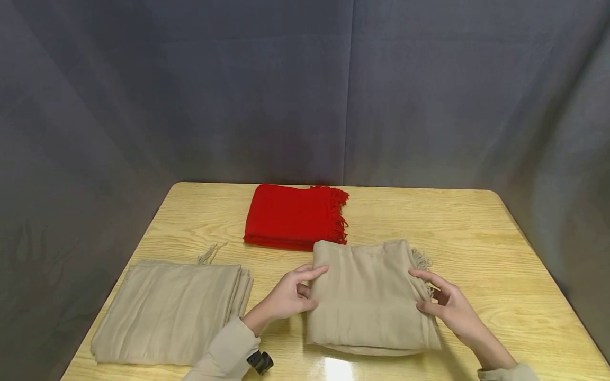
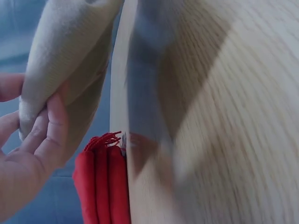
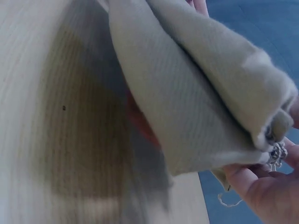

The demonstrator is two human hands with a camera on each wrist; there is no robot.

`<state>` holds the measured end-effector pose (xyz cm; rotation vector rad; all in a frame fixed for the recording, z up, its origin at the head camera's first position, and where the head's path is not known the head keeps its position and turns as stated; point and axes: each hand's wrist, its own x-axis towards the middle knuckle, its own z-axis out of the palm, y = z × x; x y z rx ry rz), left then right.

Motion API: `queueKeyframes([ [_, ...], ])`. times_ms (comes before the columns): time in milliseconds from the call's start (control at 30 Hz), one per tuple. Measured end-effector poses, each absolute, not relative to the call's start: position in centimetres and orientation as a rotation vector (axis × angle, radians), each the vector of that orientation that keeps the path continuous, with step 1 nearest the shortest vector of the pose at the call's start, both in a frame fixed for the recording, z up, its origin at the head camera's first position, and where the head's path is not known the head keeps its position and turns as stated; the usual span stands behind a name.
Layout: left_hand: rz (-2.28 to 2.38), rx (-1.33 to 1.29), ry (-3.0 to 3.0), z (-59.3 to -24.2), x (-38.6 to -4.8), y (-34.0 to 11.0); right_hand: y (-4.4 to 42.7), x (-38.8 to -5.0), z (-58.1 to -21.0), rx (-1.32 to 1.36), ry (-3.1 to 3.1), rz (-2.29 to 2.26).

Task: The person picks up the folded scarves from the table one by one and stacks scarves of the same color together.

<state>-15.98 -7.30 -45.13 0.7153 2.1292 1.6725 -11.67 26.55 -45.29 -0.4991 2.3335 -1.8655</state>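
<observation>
Between both hands, a folded beige scarf (image 1: 367,296) with a twisted fringe along its right end is held up off the table. My left hand (image 1: 293,293) grips its left edge, thumb on one face and other fingers behind, as the left wrist view shows with the hand (image 2: 32,144) on the cloth. At the fringed side, my right hand (image 1: 450,307) pinches the edge. The right wrist view shows the scarf's thick folded layers (image 3: 173,98) hanging above the tabletop, with the right hand (image 3: 275,191) at the fringe end.
A red folded scarf (image 1: 290,214) with fringe on its right lies behind the held one. On the left, a second beige folded scarf (image 1: 167,312) rests on the wooden table (image 1: 429,211). Grey curtains (image 1: 286,95) hang behind and around the sides.
</observation>
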Motion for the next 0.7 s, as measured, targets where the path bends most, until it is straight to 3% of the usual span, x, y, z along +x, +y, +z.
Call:
queueKeyframes([
  [700,1.641,0.638,2.106,-47.3,-15.6,-8.3,25.4,-11.6,-48.0,-0.516,2.166,-1.875],
])
